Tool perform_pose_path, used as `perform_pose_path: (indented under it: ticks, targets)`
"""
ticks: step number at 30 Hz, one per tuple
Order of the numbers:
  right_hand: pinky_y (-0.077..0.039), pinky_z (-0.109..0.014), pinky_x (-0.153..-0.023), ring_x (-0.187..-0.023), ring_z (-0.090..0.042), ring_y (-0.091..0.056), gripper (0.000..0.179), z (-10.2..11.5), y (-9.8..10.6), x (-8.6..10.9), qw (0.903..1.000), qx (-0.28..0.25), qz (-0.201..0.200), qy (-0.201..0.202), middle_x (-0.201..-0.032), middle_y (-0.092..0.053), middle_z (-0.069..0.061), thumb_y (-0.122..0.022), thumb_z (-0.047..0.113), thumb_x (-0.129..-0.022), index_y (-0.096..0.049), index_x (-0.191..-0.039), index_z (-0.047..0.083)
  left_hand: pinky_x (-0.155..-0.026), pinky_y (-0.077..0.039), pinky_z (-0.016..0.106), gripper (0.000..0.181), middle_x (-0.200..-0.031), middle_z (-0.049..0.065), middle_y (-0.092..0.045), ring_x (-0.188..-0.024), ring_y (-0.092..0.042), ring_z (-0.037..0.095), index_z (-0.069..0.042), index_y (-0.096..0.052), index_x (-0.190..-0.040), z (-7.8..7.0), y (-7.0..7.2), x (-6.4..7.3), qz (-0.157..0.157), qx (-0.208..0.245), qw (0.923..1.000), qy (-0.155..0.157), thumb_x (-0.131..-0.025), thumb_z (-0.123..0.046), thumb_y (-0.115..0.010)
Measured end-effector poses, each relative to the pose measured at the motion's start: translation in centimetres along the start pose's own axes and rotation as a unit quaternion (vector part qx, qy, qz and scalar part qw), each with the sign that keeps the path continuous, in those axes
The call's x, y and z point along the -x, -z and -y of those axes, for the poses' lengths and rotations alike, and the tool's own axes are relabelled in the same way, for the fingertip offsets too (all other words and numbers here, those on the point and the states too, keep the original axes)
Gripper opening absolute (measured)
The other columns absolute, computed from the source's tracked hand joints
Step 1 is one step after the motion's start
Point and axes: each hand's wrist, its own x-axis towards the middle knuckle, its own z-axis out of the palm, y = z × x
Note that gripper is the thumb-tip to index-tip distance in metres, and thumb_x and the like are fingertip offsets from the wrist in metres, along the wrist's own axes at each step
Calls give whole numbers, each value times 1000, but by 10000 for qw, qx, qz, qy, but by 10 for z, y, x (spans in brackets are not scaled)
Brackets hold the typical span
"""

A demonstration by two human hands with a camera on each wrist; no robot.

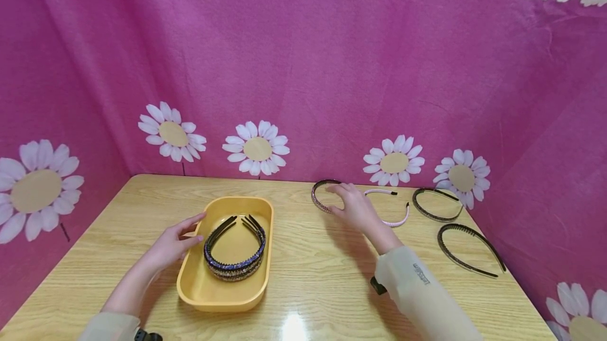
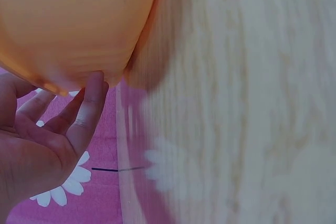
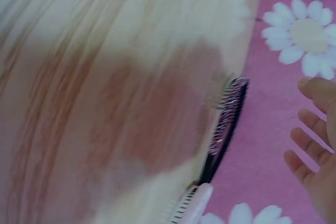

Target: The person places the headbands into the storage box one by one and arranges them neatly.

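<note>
My left hand (image 1: 173, 246) holds the left rim of a yellow plastic tub (image 1: 225, 300), thumb over the edge and fingers against the outer wall; the left wrist view shows those fingers (image 2: 89, 103) on that wall. Inside lie several stacked headbands (image 1: 234, 269), dark-toothed, with blue and brownish glitter. Over at the back of the table, my right hand (image 1: 353, 206) reaches above a dark headband with pinkish glitter (image 1: 319, 201). In the right wrist view its spread, slightly bent fingers hold nothing and stand apart from that headband (image 3: 228, 116).
Right of my hand lies a pale pink headband (image 1: 398, 223), partly behind my wrist. Two dark headbands lie further right, a thin one (image 1: 433, 217) behind and a toothed one (image 1: 467, 264) in front. A pink daisy-printed cloth (image 1: 308, 77) hangs along the wooden table's (image 1: 313, 256) back and sides.
</note>
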Motion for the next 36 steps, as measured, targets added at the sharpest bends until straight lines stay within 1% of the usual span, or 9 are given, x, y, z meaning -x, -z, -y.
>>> perform_pose_path:
  ticks: [6,12,15,19,22,26,29,31,36]
  targets:
    - [-46,-44,-95,-111,-30,-56,38,-15,-16,-1,9985,-147,504,-130,-115,-64,-12,-76,13,-79,-64,-115,5,-60,-52,27,59,-137,38,-33,-107,-52,32,-4,-29,-147,0,0,0,29,43,10000,12,-94,-9,-55]
    - [-47,-42,-94,-110,-30,-57,36,-25,-30,-2,9965,-231,797,-79,-114,-64,-13,-75,7,-78,-65,-112,2,-65,-53,29,59,-138,39,-31,-113,-49,37,-4,-30,-147,-2,0,0,7,-2,10000,43,-94,-9,-55]
    - [-49,-42,-91,-106,-29,-58,36,-28,-36,-2,9945,-185,1014,-210,-113,-63,-14,-73,7,-79,-64,-113,1,-63,-53,28,59,-137,40,-32,-112,-50,35,-4,-31,-147,-2,0,0,-9,-15,10000,44,-94,-9,-56]
    - [-48,-42,-90,-102,-27,-58,36,-27,-41,-2,9894,-99,1357,-509,-111,-62,-15,-71,12,-81,-63,-115,2,-60,-52,27,59,-136,40,-32,-106,-52,31,-3,-30,-146,-2,0,1,0,37,10000,22,-93,-8,-55]
    - [-47,-44,-93,-103,-29,-58,34,-25,-42,-3,9880,1,1429,-579,-112,-62,-16,-69,14,-82,-64,-115,5,-58,-52,27,59,-136,39,-32,-104,-53,29,-3,-30,-147,-1,0,1,5,63,10000,34,-94,-8,-55]
    - [-49,-44,-89,-98,-27,-59,26,-22,-44,-3,9889,94,1358,-591,-103,-62,-10,-70,16,-82,-67,-108,9,-57,-50,26,59,-136,39,-32,-100,-53,25,-4,-30,-147,0,0,0,7,71,10000,61,-94,-8,-55]
    - [-51,-42,-81,-89,-23,-57,19,-22,-45,-3,9899,135,1296,-558,-93,-61,-5,-69,14,-83,-68,-101,10,-54,-48,24,59,-136,38,-32,-96,-53,22,-4,-30,-147,-1,0,0,5,71,10000,50,-93,-8,-56]
    - [-51,-40,-76,-84,-21,-57,14,-21,-46,-3,9907,175,1252,-493,-89,-60,-3,-67,12,-83,-68,-97,11,-52,-46,24,59,-136,38,-33,-95,-53,22,-4,-30,-147,-1,0,0,-1,51,10000,32,-93,-8,-56]
    - [-50,-38,-69,-79,-20,-57,7,-18,-45,-2,9924,244,1170,-302,-84,-59,-3,-66,8,-84,-66,-89,13,-50,-44,23,59,-136,39,-33,-89,-53,20,-4,-31,-146,-2,0,0,-17,25,10000,12,-93,-8,-56]
